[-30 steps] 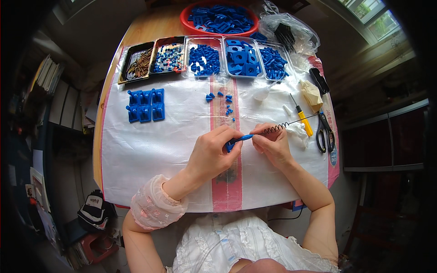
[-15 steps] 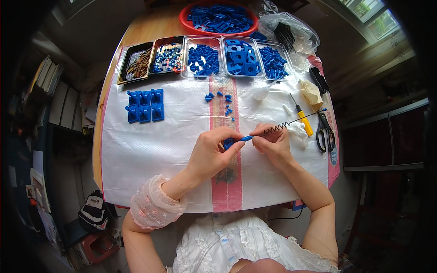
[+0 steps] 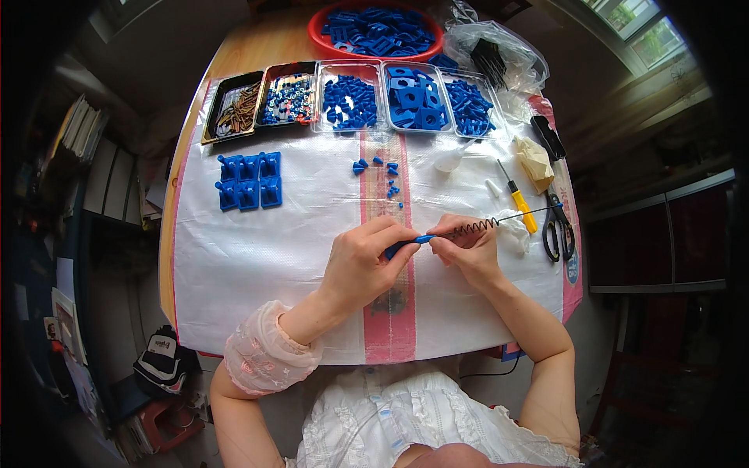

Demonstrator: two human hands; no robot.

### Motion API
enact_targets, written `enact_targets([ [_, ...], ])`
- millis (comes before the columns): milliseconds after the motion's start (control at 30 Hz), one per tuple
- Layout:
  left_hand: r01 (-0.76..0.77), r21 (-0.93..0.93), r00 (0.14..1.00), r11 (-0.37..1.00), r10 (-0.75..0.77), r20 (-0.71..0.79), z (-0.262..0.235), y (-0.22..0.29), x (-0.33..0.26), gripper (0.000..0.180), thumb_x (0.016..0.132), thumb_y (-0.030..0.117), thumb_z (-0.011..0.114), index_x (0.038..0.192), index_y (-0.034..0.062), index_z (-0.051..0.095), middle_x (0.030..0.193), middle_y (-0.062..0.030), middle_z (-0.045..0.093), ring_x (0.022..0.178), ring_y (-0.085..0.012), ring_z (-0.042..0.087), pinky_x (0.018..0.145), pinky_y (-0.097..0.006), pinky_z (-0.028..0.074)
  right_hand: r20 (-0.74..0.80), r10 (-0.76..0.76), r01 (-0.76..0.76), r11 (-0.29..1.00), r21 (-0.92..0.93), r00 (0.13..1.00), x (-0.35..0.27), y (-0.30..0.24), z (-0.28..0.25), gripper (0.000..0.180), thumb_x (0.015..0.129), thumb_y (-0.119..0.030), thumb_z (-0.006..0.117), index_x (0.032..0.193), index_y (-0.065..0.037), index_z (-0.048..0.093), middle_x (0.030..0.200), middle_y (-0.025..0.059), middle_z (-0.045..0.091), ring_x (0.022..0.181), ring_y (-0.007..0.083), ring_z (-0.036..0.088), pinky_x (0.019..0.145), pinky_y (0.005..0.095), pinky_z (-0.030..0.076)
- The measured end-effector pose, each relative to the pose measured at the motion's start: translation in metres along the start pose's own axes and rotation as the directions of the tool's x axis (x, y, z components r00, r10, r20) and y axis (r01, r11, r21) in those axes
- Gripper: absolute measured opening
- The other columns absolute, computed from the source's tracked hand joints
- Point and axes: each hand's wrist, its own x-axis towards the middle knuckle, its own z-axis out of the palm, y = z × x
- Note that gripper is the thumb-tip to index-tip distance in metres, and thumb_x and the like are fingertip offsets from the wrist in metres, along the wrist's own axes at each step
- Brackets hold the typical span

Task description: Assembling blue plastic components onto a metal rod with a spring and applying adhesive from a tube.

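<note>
Only the head view to go on, looking straight down at the counter [image 3: 234,265] with its white woven sheet.

What's changed over the last second: honestly not much. The left hand [image 3: 360,269] has kept its pinch on the small blue plastic piece [image 3: 406,245], and the right hand [image 3: 468,251] is still closed around the near end of the thin metal coil spring [image 3: 474,227]. The blue piece's tip looks a touch closer to the right fingers than a second ago, so my read is the piece is being worked onto or into the spring end (slow fiddly stuff, no big motion). The spring's far end still sticks out to the right, toward the yellow-handled screwdriver [image 3: 521,207] and the black scissors [image 3: 559,229].

Everything else stayed put: the block of assembled blue parts [image 3: 250,181] on the left, a few loose blue bits [image 3: 382,168] on the pink stripe, the row of trays [image 3: 413,97] along the far edge, and the red bowl [image 3: 320,35] of blue pieces behind them.

Hard to make out: the actual joint between blue piece and spring is buried under the fingertips, so I can't tell whether it's seated. The red bowl is cut off at the top, and the stuff in the clear bag [image 3: 499,54] is just a dark blur.
</note>
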Motion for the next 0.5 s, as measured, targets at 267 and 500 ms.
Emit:
enact_targets([
  [267,-0.095,0.077,0.995,0.993,0.094,0.014,-0.0011,-0.0026,-0.0002,0.014,0.081,0.002,0.074,0.094,0.0048,0.073,0.082,-0.0077,0.067,0.063,-0.0197,0.064,0.053,-0.028,0.049,0.014,0.03,-0.029,0.997,-0.067,0.999,-0.0013,-0.0051,0.0007,0.011,0.081,0.009,0.069,0.092,0.006,0.071,0.078,0.0064,0.064,0.062,0.0067,0.057,0.05,0.0194,0.042],
  [500,-0.109,0.088,0.994,0.99,0.108,0.017,-0.0015,-0.003,-0.0004,0.013,0.079,0.002,0.075,0.092,0.0047,0.072,0.081,-0.0079,0.067,0.062,-0.0204,0.064,0.053,-0.029,0.049,0.025,0.02,-0.018,0.999,-0.047,1.0,-0.0018,-0.0028,0.0013,0.011,0.081,0.01,0.069,0.091,0.007,0.07,0.078,0.0071,0.064,0.062,0.007,0.057,0.05,0.0198,0.043],
])
